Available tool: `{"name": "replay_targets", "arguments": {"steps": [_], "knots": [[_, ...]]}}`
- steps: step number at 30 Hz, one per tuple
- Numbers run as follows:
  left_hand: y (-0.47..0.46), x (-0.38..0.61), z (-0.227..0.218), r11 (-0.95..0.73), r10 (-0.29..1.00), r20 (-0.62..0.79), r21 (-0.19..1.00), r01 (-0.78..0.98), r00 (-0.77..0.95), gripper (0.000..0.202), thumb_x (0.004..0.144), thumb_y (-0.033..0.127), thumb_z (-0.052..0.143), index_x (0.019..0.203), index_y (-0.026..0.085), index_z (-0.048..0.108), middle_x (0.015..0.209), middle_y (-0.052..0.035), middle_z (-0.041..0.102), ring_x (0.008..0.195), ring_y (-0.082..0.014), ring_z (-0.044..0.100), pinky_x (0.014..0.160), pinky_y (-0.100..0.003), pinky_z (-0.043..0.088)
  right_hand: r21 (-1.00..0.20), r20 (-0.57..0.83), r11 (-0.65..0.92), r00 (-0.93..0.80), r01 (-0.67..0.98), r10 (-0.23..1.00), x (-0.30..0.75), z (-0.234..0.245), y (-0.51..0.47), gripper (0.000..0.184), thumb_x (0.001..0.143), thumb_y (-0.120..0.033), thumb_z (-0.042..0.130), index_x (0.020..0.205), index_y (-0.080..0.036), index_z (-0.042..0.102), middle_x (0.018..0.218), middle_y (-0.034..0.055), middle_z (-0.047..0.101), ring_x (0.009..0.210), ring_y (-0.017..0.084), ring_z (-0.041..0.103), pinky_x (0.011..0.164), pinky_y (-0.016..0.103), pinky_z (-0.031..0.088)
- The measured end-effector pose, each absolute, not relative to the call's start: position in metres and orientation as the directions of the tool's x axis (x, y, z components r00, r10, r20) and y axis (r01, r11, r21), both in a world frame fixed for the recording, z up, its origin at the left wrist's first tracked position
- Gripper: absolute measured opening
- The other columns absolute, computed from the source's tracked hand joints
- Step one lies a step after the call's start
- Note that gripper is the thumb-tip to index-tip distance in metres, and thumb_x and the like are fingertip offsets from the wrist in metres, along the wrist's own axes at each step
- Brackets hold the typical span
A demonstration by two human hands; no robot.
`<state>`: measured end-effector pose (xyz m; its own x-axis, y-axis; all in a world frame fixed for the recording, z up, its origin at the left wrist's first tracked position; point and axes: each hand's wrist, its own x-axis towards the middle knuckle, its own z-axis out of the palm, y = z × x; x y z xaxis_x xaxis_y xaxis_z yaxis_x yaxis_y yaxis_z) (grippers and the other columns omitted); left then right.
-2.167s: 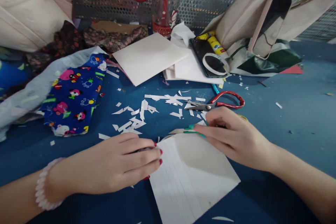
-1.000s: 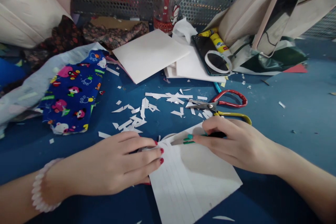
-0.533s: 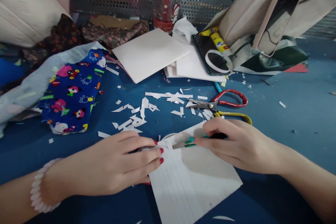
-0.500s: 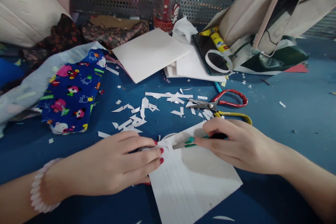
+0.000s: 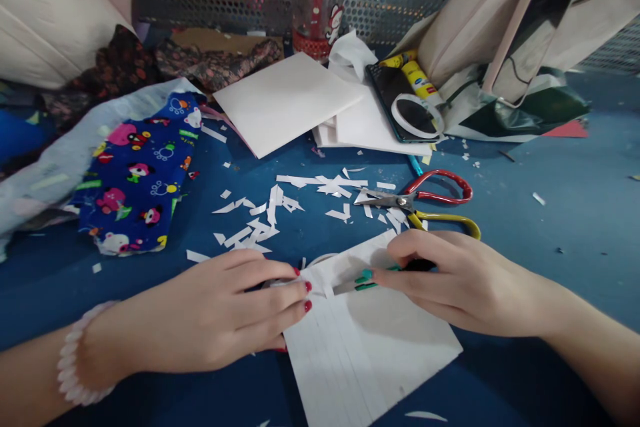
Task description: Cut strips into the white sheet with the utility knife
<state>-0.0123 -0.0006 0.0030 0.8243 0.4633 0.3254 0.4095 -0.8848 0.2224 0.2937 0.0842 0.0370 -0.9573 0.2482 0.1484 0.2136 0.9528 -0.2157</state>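
A white sheet of paper (image 5: 370,347) with several parallel slits lies on the blue table (image 5: 550,213) in front of me. My left hand (image 5: 220,313) lies flat on the sheet's left edge, fingers stretched out together and pressing it down. My right hand (image 5: 460,283) is closed around a thin dark-handled cutting tool (image 5: 370,280). The tool's grey tip rests on the paper close to my left fingertips. What lies under my left fingers is hidden.
Red and yellow scissors (image 5: 425,203) lie just behind my right hand among several white paper scraps (image 5: 270,213). Behind them are more white sheets (image 5: 285,103), a tape ring (image 5: 417,117) and a glue stick (image 5: 417,83). A patterned blue cloth (image 5: 140,177) is at the left, a propped phone (image 5: 535,30) and bags at the right.
My right hand has drawn the cutting tool a little nearer to me across the paper, and its tip now lies lower. My left hand has stayed in place.
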Motion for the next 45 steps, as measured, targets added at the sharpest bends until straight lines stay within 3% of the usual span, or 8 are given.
{"name": "replay_targets", "arguments": {"steps": [16, 27, 33, 40, 45], "knots": [[-0.001, -0.013, 0.001, -0.886, 0.459, 0.322, 0.233, 0.401, 0.828, 0.021, 0.105, 0.02, 0.053, 0.12, 0.013, 0.066, 0.118, -0.0066, 0.074, 0.111, -0.0236, 0.063, 0.095, -0.037, 0.049, -0.267, 0.166, 0.941, -0.951, 0.209, 0.259, 0.297, 0.035, 0.081, 0.038, 0.1, -0.009, 0.031, 0.1, -0.02, 0.068, 0.089, 0.0048, 0.061, 0.06, 0.011, 0.051, 0.054, 0.026, 0.038], [0.0, -0.012, 0.002, -0.899, 0.439, 0.349, 0.175, 0.403, 0.828, 0.022, 0.105, 0.025, 0.055, 0.12, 0.013, 0.066, 0.113, -0.0086, 0.074, 0.108, -0.0231, 0.065, 0.094, -0.037, 0.051, -0.355, 0.056, 0.922, -0.98, 0.158, 0.189, 0.301, 0.049, 0.073, 0.031, 0.1, -0.013, 0.038, 0.104, -0.022, 0.067, 0.093, 0.0051, 0.062, 0.06, 0.011, 0.05, 0.058, 0.026, 0.04], [0.0, -0.012, 0.003, -0.901, 0.43, 0.371, 0.119, 0.417, 0.823, 0.025, 0.109, 0.022, 0.044, 0.116, 0.014, 0.066, 0.116, -0.0058, 0.074, 0.11, -0.0218, 0.063, 0.096, -0.037, 0.045, -0.239, 0.175, 0.949, -0.952, 0.205, 0.25, 0.303, 0.048, 0.074, 0.031, 0.1, -0.011, 0.037, 0.11, -0.02, 0.064, 0.093, 0.0059, 0.06, 0.063, 0.01, 0.051, 0.06, 0.024, 0.042], [0.004, -0.01, 0.005, -0.9, 0.433, 0.386, 0.133, 0.415, 0.815, 0.028, 0.11, 0.021, 0.04, 0.112, 0.015, 0.067, 0.114, -0.0038, 0.074, 0.111, -0.0182, 0.062, 0.1, -0.033, 0.043, -0.223, 0.3, 0.878, -0.828, 0.423, 0.475, 0.314, 0.027, 0.059, 0.031, 0.102, -0.012, 0.038, 0.101, -0.018, 0.069, 0.087, 0.004, 0.058, 0.066, 0.01, 0.055, 0.058, 0.023, 0.041], [0.004, -0.009, 0.007, -0.892, 0.451, 0.369, 0.15, 0.426, 0.813, 0.026, 0.11, 0.022, 0.041, 0.111, 0.015, 0.066, 0.113, -0.0028, 0.074, 0.109, -0.0195, 0.062, 0.097, -0.034, 0.042, -0.183, 0.279, 0.902, -0.859, 0.391, 0.429, 0.309, 0.028, 0.057, 0.028, 0.104, -0.013, 0.037, 0.104, -0.017, 0.065, 0.087, 0.0034, 0.064, 0.062, 0.01, 0.056, 0.057, 0.023, 0.041]]}}
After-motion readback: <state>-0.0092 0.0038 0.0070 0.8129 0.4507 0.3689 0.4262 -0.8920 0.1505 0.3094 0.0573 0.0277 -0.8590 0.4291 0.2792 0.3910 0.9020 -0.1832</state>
